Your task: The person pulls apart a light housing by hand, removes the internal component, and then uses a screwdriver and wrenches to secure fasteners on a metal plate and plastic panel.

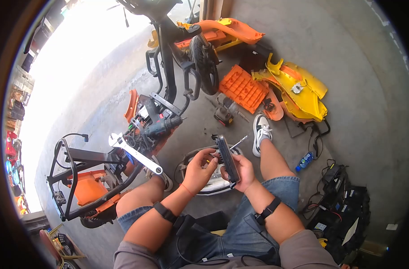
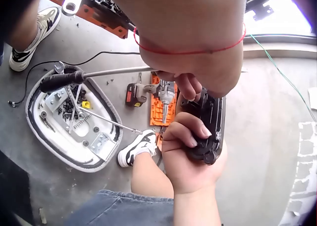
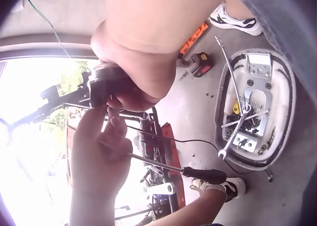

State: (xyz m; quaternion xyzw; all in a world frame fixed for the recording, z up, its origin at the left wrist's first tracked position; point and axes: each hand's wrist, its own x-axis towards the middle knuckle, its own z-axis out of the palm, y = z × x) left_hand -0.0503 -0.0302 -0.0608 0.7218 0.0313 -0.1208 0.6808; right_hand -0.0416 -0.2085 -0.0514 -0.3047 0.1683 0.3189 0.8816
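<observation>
Upright in my right hand (image 1: 245, 174) is a long black part (image 1: 228, 160), its fingers curled round the lower end. My left hand (image 1: 197, 171) is close against the part's other side, fingertips near its upper half. A screwdriver (image 2: 62, 81) runs from the left hand, its black handle sticking out; the shaft (image 3: 156, 161) passes into the curled fingers in the right wrist view, and its tip is hidden. Whether the left fingertips touch the part is unclear. Beneath the hands, an upturned white pan (image 2: 43, 132) holds metal brackets, a spring, wrenches and small bolts.
A bare vehicle frame (image 1: 168, 67) stands ahead. To the left, a large wrench (image 1: 139, 156) and a drill (image 1: 162, 127) lie on a cluttered frame. Orange crate (image 1: 244, 88), yellow panels (image 1: 303, 96), a bottle (image 1: 304, 161) and black parts (image 1: 343, 201) lie on the right.
</observation>
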